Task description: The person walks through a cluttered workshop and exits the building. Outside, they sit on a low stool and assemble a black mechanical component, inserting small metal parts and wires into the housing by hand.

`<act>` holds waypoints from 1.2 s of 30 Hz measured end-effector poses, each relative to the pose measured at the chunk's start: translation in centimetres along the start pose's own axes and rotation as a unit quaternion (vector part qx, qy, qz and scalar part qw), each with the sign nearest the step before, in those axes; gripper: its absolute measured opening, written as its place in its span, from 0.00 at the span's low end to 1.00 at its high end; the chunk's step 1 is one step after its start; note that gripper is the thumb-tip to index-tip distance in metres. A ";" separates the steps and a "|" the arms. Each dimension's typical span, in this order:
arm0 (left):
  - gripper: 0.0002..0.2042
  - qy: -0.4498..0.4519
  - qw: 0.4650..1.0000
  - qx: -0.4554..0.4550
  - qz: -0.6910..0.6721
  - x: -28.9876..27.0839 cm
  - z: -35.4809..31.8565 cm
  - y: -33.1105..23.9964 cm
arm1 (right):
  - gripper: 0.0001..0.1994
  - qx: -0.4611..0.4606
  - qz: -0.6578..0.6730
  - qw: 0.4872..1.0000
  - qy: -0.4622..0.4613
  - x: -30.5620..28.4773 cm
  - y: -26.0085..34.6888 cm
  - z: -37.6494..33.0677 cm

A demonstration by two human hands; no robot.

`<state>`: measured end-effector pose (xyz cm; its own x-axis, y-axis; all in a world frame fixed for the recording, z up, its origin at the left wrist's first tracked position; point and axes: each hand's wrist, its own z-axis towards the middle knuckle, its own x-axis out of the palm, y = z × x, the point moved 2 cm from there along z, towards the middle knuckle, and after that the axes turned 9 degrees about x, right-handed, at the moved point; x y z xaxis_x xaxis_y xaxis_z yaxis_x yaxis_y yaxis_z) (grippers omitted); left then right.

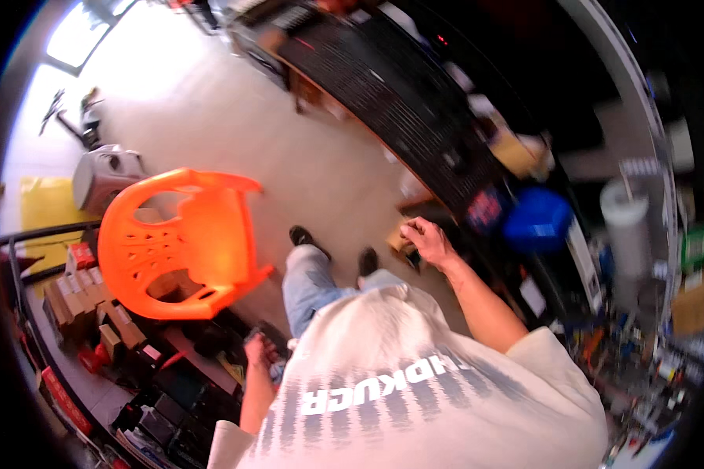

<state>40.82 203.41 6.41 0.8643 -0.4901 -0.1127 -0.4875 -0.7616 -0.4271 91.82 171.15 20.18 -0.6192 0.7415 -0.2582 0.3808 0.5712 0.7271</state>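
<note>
My left hand point(263, 351) hangs low beside my left leg, its fingers curled closed. A dark shape shows at the fingers, too blurred to name. Out to the right, my right hand point(430, 241) is held near the end of a long dark table, with its fingers loosely bent and a gap at the thumb. Just beyond these fingers shows a small tan piece point(397, 234), like cardboard; whether the hand touches it cannot be made out. An orange plastic armchair point(219, 238) stands at my left front, apart from both hands.
The long dark table point(403, 109) runs along the right, with a blue rounded object point(538, 220) at its near end. Shelving with small cardboard boxes point(77, 293) lines the left. Pale floor point(211, 109) stretches ahead. Cluttered small items point(618, 352) fill the right rear.
</note>
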 end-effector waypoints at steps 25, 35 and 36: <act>0.12 -0.111 0.971 0.036 -0.207 0.3 35.4 -76.0 | 0.20 -0.440 -0.282 0.852 0.022 41.3 79.1 57.9; 0.14 -0.089 0.963 -0.043 -0.249 0.6 46.0 -90.4 | 0.24 -0.168 -0.329 0.922 0.119 60.4 95.6 81.5; 0.14 -0.091 0.962 -0.042 -0.256 -0.1 48.2 -93.1 | 0.25 -0.145 -0.332 0.927 0.100 61.6 94.5 85.5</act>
<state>92.07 294.82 2.93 0.9973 0.0335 -0.0651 0.0050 -0.9183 -0.3958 148.39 300.96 18.59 -0.7770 0.1631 -0.6080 -0.3131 0.7378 0.5980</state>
